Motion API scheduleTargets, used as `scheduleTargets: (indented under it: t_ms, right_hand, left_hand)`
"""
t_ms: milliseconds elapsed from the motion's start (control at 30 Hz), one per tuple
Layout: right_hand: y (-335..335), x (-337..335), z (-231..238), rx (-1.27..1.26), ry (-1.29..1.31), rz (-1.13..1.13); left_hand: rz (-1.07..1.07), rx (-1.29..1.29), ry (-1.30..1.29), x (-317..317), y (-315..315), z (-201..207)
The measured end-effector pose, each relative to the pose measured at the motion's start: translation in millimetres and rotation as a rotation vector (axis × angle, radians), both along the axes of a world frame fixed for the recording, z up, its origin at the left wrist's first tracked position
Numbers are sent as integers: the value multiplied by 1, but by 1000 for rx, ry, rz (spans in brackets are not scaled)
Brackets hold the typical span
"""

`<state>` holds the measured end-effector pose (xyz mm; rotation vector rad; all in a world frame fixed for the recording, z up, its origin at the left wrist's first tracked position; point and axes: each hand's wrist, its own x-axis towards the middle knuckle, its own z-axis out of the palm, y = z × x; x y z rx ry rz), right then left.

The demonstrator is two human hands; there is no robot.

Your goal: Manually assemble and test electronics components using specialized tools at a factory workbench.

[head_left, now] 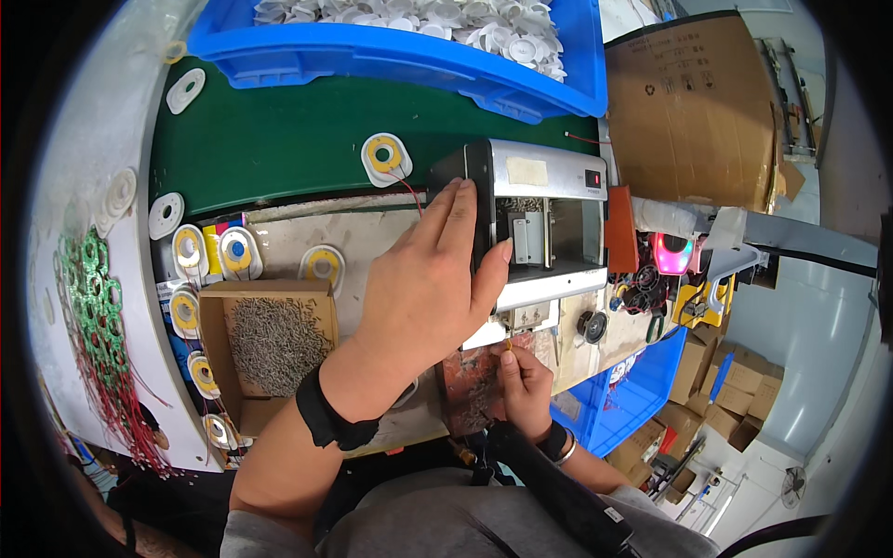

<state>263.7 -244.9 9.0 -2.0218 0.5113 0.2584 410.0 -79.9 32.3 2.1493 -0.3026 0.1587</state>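
My left hand lies with straight fingers and thumb apart against the left side of a silver and black screw feeder machine. Behind the machine's front window are small screws and a metal rail. Just below its front outlet, my right hand is closed in a pinch. A small yellowish tip shows at its fingers, too small to name. Under that hand sits a worn reddish block. A black, rod-shaped tool, like an electric screwdriver, crosses in front of my right forearm.
An open cardboard box of screws stands at left, with white and yellow ring-shaped parts around it. A blue bin of white parts is at the back. Green rings with red wires lie far left; a large carton stands right.
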Motion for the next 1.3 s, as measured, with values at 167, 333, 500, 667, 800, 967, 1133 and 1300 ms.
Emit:
scheduleTargets:
  t_ms: [167, 333, 500, 667, 800, 967, 1133, 1300]
  right_hand:
    - [-1, -5, -1, 28, 9, -5]
    - [1, -1, -1, 165, 73, -89]
    - [3, 5, 1, 131, 102, -75]
    - [-5, -14, 0, 127, 95, -60]
    - [-18, -35, 12, 105, 138, 10]
    - [-45, -63, 42, -78, 293, 109]
    - [-60, -82, 48, -222, 202, 207]
    - [-68, -119, 50, -268, 244, -6]
  left_hand:
    - [15, -4, 2, -1, -1, 0]
    - [19, -16, -22, -1, -4, -2]
    - [27, -20, -16, -3, -3, -3]
    - [12, -64, -44, -4, -3, -6]
    - [47, -39, -65, -1, -5, -9]
    - [47, -69, -54, 0, -9, -12]
    - [58, -63, -20, -2, -8, -13]
    - [31, -80, -10, 1, -11, -11]
